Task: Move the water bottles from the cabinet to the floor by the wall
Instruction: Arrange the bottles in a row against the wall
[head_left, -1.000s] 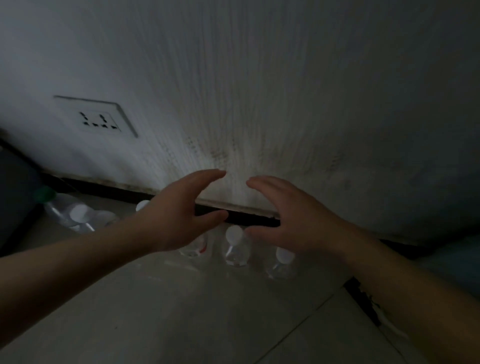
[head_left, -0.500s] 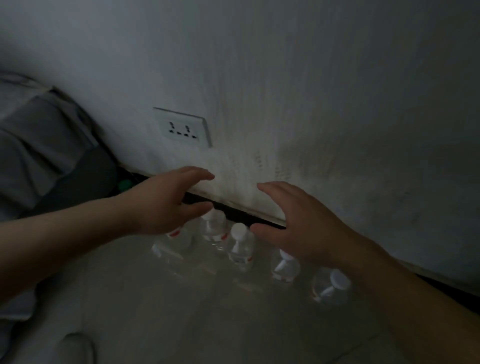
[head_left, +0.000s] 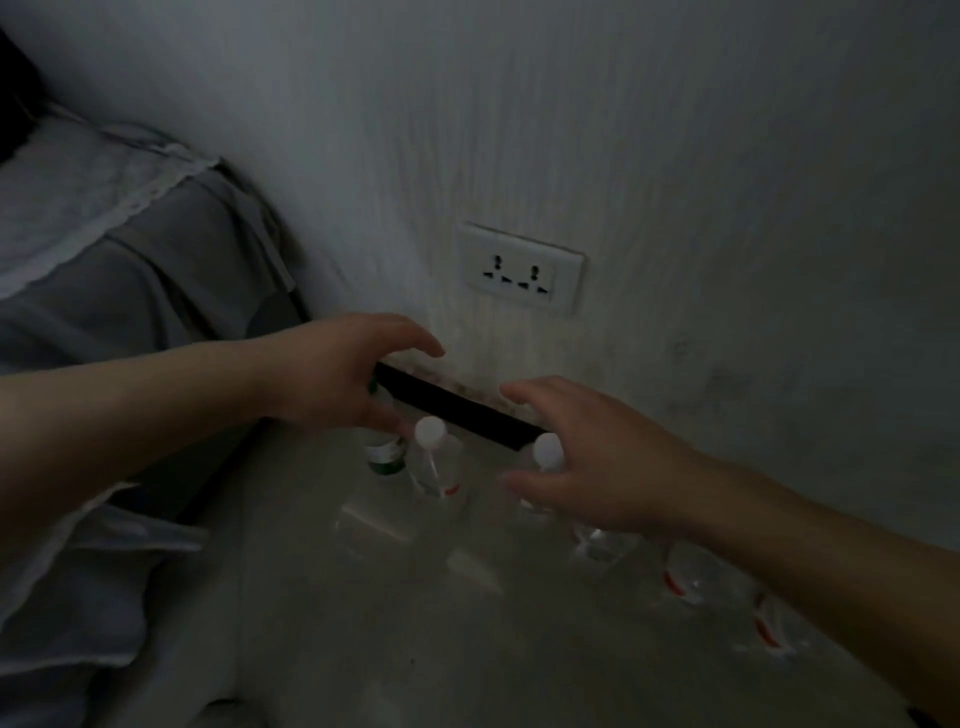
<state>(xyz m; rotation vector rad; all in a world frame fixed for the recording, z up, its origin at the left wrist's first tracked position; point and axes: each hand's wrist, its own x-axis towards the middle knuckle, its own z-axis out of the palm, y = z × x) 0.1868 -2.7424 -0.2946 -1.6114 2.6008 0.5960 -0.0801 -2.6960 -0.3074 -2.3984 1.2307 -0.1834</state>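
Several clear water bottles stand in a row on the tiled floor along the wall's dark baseboard (head_left: 457, 408). One white-capped bottle (head_left: 434, 457) stands between my hands. A green-labelled bottle (head_left: 384, 454) stands just under my left hand (head_left: 343, 379), which hovers above it with fingers spread and holds nothing. My right hand (head_left: 602, 462) hovers with loosely curved fingers over another white-capped bottle (head_left: 546, 449), not gripping it. More bottles (head_left: 691, 571) run off to the right, partly hidden by my right forearm.
A white double socket (head_left: 519, 273) sits on the wall above the bottles. A bed with grey bedding (head_left: 130, 270) fills the left side and overhangs the floor. Bare floor tiles (head_left: 415, 623) lie in front of the row.
The view has swung left along the wall, so the socket and bed now sit further right in view. Both hands stayed spread and empty above the row, now over its left end.
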